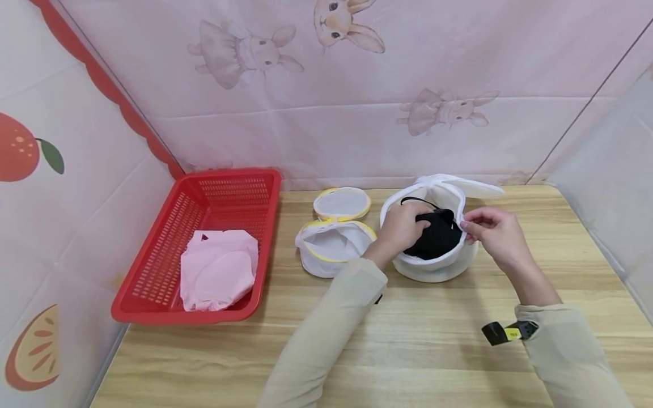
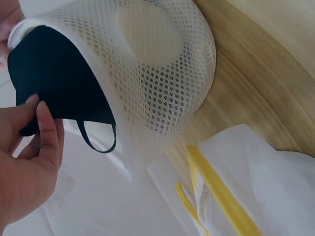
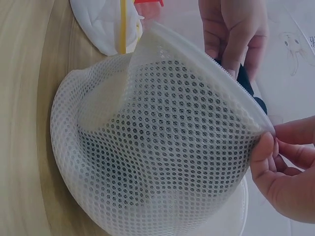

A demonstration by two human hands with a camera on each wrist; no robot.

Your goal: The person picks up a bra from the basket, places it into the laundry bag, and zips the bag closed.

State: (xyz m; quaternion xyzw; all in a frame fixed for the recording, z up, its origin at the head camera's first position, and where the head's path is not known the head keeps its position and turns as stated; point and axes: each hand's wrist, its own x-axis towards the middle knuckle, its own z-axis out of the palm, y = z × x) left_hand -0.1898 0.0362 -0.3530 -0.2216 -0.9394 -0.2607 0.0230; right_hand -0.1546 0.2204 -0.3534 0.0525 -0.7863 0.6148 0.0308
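Note:
A white mesh laundry bag [image 1: 433,272] stands on the table with its round lid folded back. Inside its mouth lies a black bra [image 1: 433,235], a thin strap looping out, as the left wrist view shows. My left hand [image 1: 400,229] reaches over the near side of the rim and pinches the bra's edge between thumb and fingers. On the other side, my right hand [image 1: 495,232] pinches the zippered rim of the bag. Dark fabric shows through the mesh [image 3: 187,137] in the right wrist view.
Left of the laundry bag sits a smaller white bag [image 1: 326,255] with yellow trim, its lid flipped back. A red plastic basket [image 1: 270,226] farther left holds a pink cloth item [image 1: 219,272]. Printed wall panels [image 1: 347,136] border the wooden table [image 1: 423,351].

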